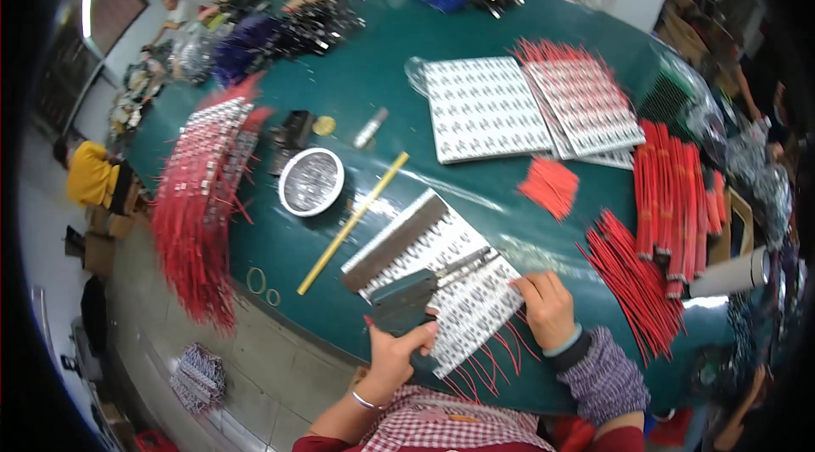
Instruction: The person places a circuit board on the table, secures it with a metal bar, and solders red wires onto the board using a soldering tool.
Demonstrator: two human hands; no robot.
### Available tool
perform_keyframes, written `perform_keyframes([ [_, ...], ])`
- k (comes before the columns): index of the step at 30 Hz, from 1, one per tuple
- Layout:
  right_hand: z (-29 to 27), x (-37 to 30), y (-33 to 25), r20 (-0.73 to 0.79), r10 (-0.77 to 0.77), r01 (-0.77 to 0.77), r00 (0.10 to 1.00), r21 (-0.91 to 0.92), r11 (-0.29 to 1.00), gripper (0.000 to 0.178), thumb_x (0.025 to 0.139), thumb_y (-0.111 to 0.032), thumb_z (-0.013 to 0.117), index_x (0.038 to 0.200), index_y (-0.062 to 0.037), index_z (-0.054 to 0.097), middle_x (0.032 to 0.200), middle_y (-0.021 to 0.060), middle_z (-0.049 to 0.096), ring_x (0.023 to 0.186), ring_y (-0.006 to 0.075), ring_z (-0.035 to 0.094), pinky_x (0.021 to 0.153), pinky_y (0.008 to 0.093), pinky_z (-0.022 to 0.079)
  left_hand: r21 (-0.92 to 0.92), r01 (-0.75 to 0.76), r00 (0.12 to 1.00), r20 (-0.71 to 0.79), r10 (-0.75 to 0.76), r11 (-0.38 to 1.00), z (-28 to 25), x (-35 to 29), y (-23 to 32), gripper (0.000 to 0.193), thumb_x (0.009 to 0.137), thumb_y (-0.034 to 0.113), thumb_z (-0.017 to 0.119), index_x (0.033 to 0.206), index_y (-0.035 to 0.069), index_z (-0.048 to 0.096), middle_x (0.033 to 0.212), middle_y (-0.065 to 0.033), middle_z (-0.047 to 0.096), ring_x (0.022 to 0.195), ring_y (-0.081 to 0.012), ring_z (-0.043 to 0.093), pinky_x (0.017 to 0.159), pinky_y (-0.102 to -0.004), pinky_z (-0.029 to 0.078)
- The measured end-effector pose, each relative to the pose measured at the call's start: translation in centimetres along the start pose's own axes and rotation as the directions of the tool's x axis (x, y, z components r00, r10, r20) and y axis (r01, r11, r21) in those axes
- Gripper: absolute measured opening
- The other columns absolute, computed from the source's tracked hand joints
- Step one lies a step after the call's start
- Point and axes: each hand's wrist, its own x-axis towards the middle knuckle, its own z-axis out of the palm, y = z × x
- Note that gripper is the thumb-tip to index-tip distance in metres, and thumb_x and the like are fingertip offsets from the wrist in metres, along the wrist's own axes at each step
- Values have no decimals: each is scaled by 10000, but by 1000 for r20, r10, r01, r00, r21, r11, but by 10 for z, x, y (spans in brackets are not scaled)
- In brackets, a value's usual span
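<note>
A white sheet (475,303) with rows of small dark marks lies tilted on the table in front of me, with thin red cords (488,367) trailing from its lower right edge. A dark stapler-like tool (403,292) rests across it, its metal arm reaching toward the right edge. My left hand (402,357) is closed at the sheet's lower left edge, just under the tool; its curled fingers partly hide what they grip. My right hand (548,309) pinches the sheet's right edge. Whether a cord is between those fingertips, I cannot tell.
Left of the sheet are a yellow stick (352,224), a white bowl of small metallic pieces (311,183) and red-corded sheets (199,206) hanging over the edge. Stacked sheets (488,108), red cord bundles (671,197) and loose red cords (632,286) lie right. Other people work farther off.
</note>
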Motion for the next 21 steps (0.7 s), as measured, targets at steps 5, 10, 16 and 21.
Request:
perform_keyframes([
  [5,4,0,-2,3,3,-3,1000,5,1000,226,747,-23,607,969,-11,652,913,107,613,819,277,581,682,365,511,-56,20,999,-23,-22,998,-1,9,-8,263,804,-40,694,1055,-74,620,742,-97,614,549,-148,537,496,-278,409],
  [10,4,-1,0,10,25,-25,1000,15,1000,255,713,14,621,966,-1,649,931,119,625,822,293,596,667,380,518,-79,26,1000,-10,-27,997,-1,8,-15,314,814,-18,713,1111,-63,623,794,-103,648,567,-153,555,496,-286,419],
  [16,4,-1,-1,13,51,-51,999,24,998,274,697,41,623,964,-9,653,910,113,625,806,292,602,658,384,518,-113,42,999,32,-39,993,-4,10,-19,252,850,-26,706,1090,-65,639,780,-71,639,589,-117,559,518,-257,432],
  [21,5,-1,-1,27,54,-55,998,34,998,281,696,55,619,967,-9,654,917,115,625,806,292,604,655,386,519,-133,49,999,9,-48,990,-2,12,-19,300,827,-37,705,1108,-99,620,757,-102,628,562,-143,546,499,-273,419],
])
